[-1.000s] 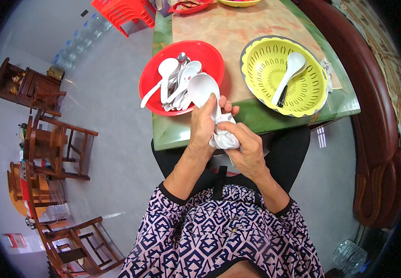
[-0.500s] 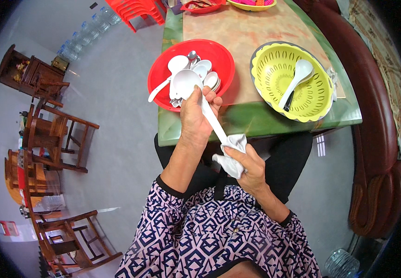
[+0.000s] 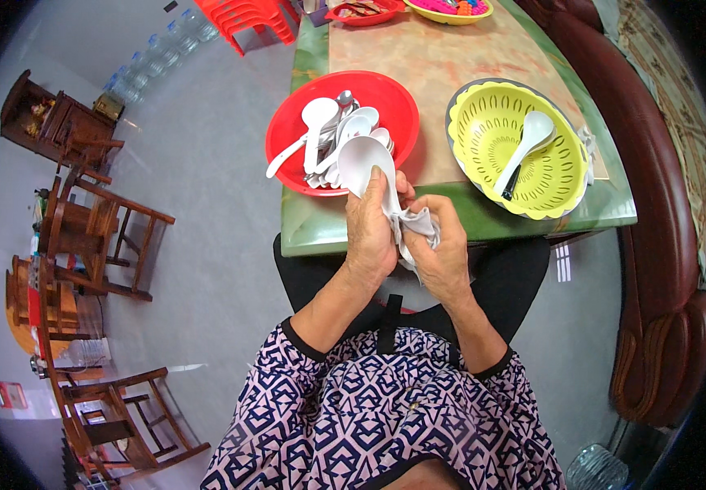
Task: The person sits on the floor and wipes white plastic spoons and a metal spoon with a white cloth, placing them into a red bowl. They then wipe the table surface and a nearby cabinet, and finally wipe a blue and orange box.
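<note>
A white ladle [image 3: 363, 160] is gripped near its bowl by my left hand [image 3: 372, 224], with the thumb on the neck. My right hand [image 3: 441, 249] is closed on a white cloth [image 3: 418, 226] that is wrapped round the ladle's handle, just below my left fingers. Beyond my left hand stands a red basin [image 3: 398, 94] holding several white spoons, ladles and metal cutlery. To the right, a yellow slotted basket [image 3: 561, 184] sits in a grey bowl. Another white ladle [image 3: 537, 126] lies in that basket, with a black handle [image 3: 512, 183] partly under it.
The table [image 3: 320, 220] has a green marbled border. At its far end are a small red tray [image 3: 361, 18] and a yellow bowl [image 3: 451, 15] of colourful things. A brown leather sofa [image 3: 655, 212] runs along the right; wooden chairs [image 3: 116, 245] stand left.
My right hand with the cloth has slid up the ladle's handle toward my left hand. The ladle has shifted slightly nearer and to the right.
</note>
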Demonstrator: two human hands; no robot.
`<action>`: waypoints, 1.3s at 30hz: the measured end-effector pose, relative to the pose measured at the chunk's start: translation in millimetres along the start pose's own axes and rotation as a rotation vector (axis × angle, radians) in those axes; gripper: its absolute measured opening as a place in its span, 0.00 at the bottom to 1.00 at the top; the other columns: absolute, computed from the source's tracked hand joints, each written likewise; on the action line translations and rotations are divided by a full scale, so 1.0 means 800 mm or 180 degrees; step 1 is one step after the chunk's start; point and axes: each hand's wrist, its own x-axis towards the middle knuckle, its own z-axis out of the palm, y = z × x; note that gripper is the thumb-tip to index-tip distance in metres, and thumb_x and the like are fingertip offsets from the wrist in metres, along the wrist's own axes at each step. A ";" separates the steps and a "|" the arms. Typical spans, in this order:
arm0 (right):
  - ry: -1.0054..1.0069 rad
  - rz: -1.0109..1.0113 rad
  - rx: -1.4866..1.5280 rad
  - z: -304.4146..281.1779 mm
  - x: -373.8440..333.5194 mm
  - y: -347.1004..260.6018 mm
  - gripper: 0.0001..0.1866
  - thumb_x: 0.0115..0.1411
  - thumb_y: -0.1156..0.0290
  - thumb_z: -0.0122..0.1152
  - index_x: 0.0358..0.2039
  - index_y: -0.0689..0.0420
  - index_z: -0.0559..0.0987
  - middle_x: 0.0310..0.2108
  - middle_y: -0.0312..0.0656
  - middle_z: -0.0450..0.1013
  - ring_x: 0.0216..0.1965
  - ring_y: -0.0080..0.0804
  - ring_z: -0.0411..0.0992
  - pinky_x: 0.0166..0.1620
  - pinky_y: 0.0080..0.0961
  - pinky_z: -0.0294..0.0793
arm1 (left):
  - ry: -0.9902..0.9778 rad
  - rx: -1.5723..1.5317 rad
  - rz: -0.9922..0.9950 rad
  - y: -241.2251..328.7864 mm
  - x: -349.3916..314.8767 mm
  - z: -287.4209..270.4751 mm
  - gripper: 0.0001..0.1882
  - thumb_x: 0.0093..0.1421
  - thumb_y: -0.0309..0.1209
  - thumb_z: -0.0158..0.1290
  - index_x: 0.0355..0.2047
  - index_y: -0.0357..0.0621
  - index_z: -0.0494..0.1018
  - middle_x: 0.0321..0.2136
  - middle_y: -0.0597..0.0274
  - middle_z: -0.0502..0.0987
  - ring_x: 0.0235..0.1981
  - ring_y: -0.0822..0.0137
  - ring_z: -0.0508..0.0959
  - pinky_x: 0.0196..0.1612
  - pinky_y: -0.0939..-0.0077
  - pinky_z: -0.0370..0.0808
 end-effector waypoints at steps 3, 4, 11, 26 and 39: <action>-0.0447 0.0086 0.0114 -0.003 0.002 0.004 0.11 0.54 0.79 0.56 0.39 0.61 0.68 0.28 0.41 0.73 0.29 0.26 0.72 0.32 0.22 0.72 | 0.0231 0.0284 0.0033 0.004 0.000 -0.009 0.15 0.66 0.42 0.42 0.31 0.43 0.66 0.24 0.64 0.68 0.26 0.71 0.69 0.28 0.77 0.69; -0.0553 0.0339 0.0246 -0.004 -0.001 0.003 0.11 0.54 0.78 0.55 0.39 0.61 0.68 0.28 0.41 0.73 0.27 0.25 0.72 0.31 0.22 0.72 | 0.0326 0.0355 -0.0054 0.006 0.001 -0.009 0.15 0.65 0.42 0.42 0.32 0.43 0.66 0.24 0.64 0.68 0.25 0.71 0.69 0.27 0.78 0.69; -0.0804 0.0680 0.0143 -0.008 -0.040 0.006 0.11 0.53 0.80 0.55 0.37 0.62 0.68 0.26 0.45 0.74 0.24 0.28 0.75 0.28 0.24 0.73 | 0.0538 0.0034 -0.0094 0.010 0.016 -0.009 0.16 0.64 0.43 0.43 0.38 0.42 0.63 0.23 0.63 0.66 0.21 0.73 0.66 0.19 0.80 0.65; -0.0505 -0.2218 -0.1153 -0.027 -0.017 -0.025 0.23 0.35 0.81 0.66 0.37 0.59 0.74 0.37 0.45 0.69 0.37 0.45 0.69 0.41 0.35 0.71 | -0.1128 -0.0501 -0.1273 -0.014 0.016 -0.053 0.12 0.62 0.39 0.46 0.25 0.46 0.64 0.20 0.67 0.62 0.19 0.75 0.62 0.16 0.85 0.57; -0.0627 -0.0272 0.0377 -0.024 0.051 -0.014 0.15 0.50 0.77 0.54 0.41 0.62 0.71 0.38 0.46 0.70 0.40 0.31 0.70 0.44 0.26 0.68 | -0.1149 0.0429 -0.1689 -0.026 -0.021 -0.045 0.11 0.63 0.38 0.47 0.40 0.45 0.64 0.24 0.67 0.68 0.18 0.75 0.69 0.16 0.83 0.65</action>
